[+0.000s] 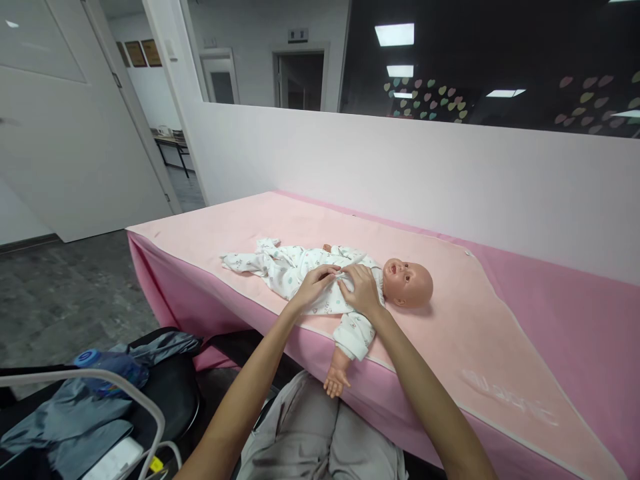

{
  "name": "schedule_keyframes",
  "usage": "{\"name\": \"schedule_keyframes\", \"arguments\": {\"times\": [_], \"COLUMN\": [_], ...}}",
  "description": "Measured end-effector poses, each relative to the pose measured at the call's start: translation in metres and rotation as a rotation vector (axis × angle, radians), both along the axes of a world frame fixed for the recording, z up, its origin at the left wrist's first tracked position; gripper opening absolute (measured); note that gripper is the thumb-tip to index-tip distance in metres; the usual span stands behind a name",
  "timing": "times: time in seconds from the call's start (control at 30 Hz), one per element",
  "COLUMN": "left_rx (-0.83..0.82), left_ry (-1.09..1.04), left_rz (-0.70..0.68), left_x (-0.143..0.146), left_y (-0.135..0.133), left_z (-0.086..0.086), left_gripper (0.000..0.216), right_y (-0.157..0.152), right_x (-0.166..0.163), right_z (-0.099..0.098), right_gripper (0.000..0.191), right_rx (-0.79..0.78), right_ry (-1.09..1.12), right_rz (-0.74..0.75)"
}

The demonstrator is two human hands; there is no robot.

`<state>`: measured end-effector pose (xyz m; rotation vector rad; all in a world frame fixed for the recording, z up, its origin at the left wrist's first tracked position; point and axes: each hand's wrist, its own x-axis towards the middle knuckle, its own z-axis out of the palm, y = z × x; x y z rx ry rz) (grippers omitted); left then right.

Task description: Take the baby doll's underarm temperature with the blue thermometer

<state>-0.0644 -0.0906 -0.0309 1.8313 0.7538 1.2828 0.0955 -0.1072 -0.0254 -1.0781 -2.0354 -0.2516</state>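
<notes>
A baby doll [409, 283] lies on its back across the table, its head to the right and one arm hanging over the front edge. It wears a white patterned romper [290, 263] with long sleeves and legs. Over the doll's chest, my left hand [317, 281] has its fingers pinched on the front of the romper. Right beside it, my right hand [361, 287] also grips the cloth with bent fingers. The fingertips of both hands nearly meet at the front opening. Whatever small fastening lies under them is hidden.
A pale pink mat [440, 353] covers the table over a darker pink cloth [575, 293]. A white wall [400, 173] runs along the back. At the lower left, a black chair [173, 390] holds grey clothing [65, 420] and a blue bottle [113, 370]; a white curved tube [150, 407] passes in front.
</notes>
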Motion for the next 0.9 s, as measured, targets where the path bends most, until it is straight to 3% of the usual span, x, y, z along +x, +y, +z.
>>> {"name": "schedule_keyframes", "arguments": {"times": [0.2,0.33,0.43,0.6,0.9], "left_rx": [-0.058,0.168,0.24,0.227,0.262], "left_ry": [0.016,0.226,0.305,0.311,0.366], "left_rz": [0.041,0.264,0.319,0.302,0.422], "left_x": [-0.013,-0.044,-0.058,-0.054,-0.044], "left_y": [-0.004,-0.013,-0.016,-0.018,-0.017], "left_z": [0.004,-0.004,-0.011,-0.011,-0.014], "left_gripper": [0.024,0.024,0.025,0.028,0.022], "right_y": [0.0,-0.001,0.001,0.002,0.002], "right_x": [0.0,-0.006,-0.014,-0.02,-0.022], "right_z": [0.001,0.001,0.0,-0.002,-0.001], "right_gripper": [0.017,0.021,0.017,0.01,0.012], "right_rx": [0.009,0.077,0.112,0.079,-0.024], "right_ry": [-0.044,-0.091,-0.157,-0.113,-0.035], "right_rz": [-0.03,-0.01,0.029,0.033,-0.016]}}
